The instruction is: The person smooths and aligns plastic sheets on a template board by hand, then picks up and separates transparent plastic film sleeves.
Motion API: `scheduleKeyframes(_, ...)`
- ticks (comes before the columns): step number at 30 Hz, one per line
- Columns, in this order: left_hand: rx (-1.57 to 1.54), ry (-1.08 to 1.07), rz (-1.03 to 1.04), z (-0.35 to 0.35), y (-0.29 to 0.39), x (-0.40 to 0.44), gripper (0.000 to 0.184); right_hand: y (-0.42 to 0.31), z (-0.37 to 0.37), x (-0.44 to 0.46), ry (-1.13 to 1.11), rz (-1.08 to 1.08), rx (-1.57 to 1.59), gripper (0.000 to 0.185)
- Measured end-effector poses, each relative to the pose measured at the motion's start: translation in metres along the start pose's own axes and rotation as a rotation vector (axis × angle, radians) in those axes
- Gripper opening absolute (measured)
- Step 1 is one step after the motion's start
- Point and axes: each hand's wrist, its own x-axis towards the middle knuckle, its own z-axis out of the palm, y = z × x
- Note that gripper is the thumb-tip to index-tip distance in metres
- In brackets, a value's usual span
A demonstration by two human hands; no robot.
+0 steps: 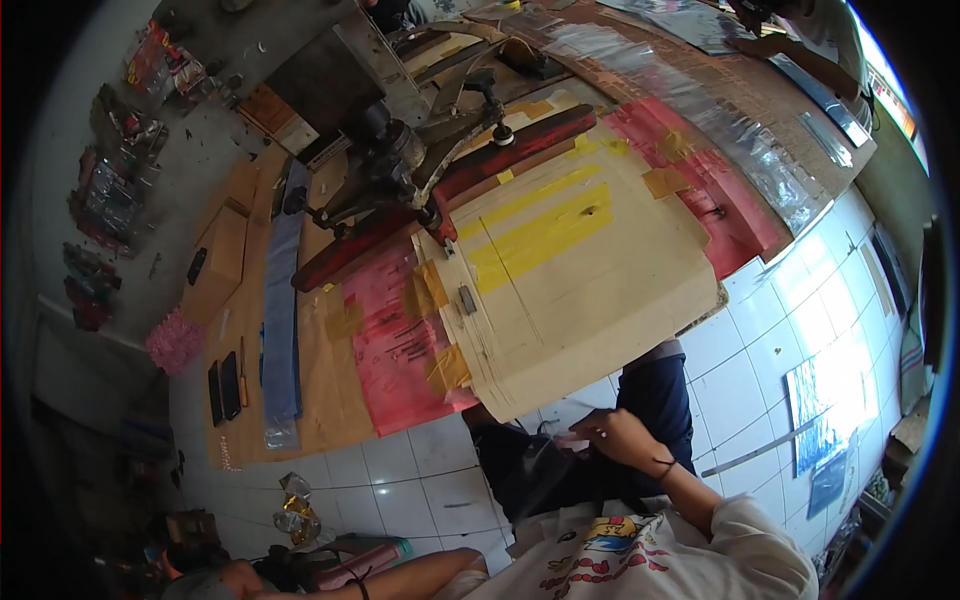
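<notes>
My right hand [617,436], with a dark cord at the wrist, is closed in front of my lap. Its fingers pinch what looks like a thin clear plastic sheet [548,462], dim against my dark trousers. My left arm [430,575] stretches out to the left along the bottom edge. Its hand is in shadow and partly cut off, so its fingers cannot be made out. Before me is a board covered in tan paper [600,290] with yellow tape strips [545,225]. A red bar [520,145] of a dark metal machine [395,160] lies across its far side.
Red sheets [400,350] flank the board. A long blue-grey strip [283,340], a black phone [230,385] and a cardboard box [215,260] lie left. Another person's arm [800,55] rests on the far-right table, beside plastic sheets [700,120]. Blue-marked sheets [820,415] lie on the tiled floor.
</notes>
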Motion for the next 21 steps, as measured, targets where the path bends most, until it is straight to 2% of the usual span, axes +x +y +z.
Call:
scheduleKeyframes(2,-0.068,-0.017,-0.038,-0.007,0.006,-0.004,0.035,-0.047,-0.069,-0.006,0.16,-0.001,0.047,0.016)
scheduleKeyframes(4,-0.153,-0.058,-0.134,-0.027,0.01,-0.014,0.035,-0.074,-0.126,-0.017,0.271,0.09,0.205,0.013)
scheduleKeyframes(5,-0.172,-0.18,-0.259,-0.049,0.013,-0.022,0.031,-0.078,-0.152,-0.025,0.345,0.054,0.133,0.013)
scheduleKeyframes(6,-0.167,-0.164,-0.316,-0.057,0.007,-0.033,0.027,-0.079,-0.176,-0.036,0.419,0.017,0.06,0.013)
scheduleKeyframes(10,-0.149,-0.113,-0.524,-0.066,-0.038,-0.075,0.015,-0.076,-0.251,-0.081,0.701,0.194,-0.16,0.017)
scheduleKeyframes(12,-0.096,-0.151,-0.698,-0.08,-0.046,-0.093,0.021,-0.053,-0.28,-0.107,0.955,0.293,-0.319,0.021)
scheduleKeyframes(13,-0.046,-0.2,-0.822,-0.088,-0.046,-0.1,0.027,-0.052,-0.29,-0.11,1.151,0.32,-0.398,0.022)
scheduleKeyframes(14,0.078,-0.213,-0.898,-0.08,-0.052,-0.112,0.025,-0.056,-0.297,-0.108,1.348,0.343,-0.476,0.022)
scheduleKeyframes(15,0.201,-0.223,-0.973,-0.07,-0.059,-0.125,0.023,-0.058,-0.304,-0.105,1.462,0.256,-0.446,0.025)
scheduleKeyframes(17,0.246,-0.34,-1.474,-0.07,-0.077,-0.128,0.02,-0.065,-0.309,-0.09,1.435,-0.138,-0.426,0.023)
scheduleKeyframes(19,0.53,-0.579,-1.717,-0.061,-0.115,-0.152,0.018,-0.067,-0.309,-0.063,1.33,-0.431,-0.271,0.019)
scheduleKeyframes(21,0.883,-0.9,-1.765,-0.057,-0.134,-0.185,0.021,-0.1,-0.294,-0.015,1.141,-0.595,-0.177,0.012)
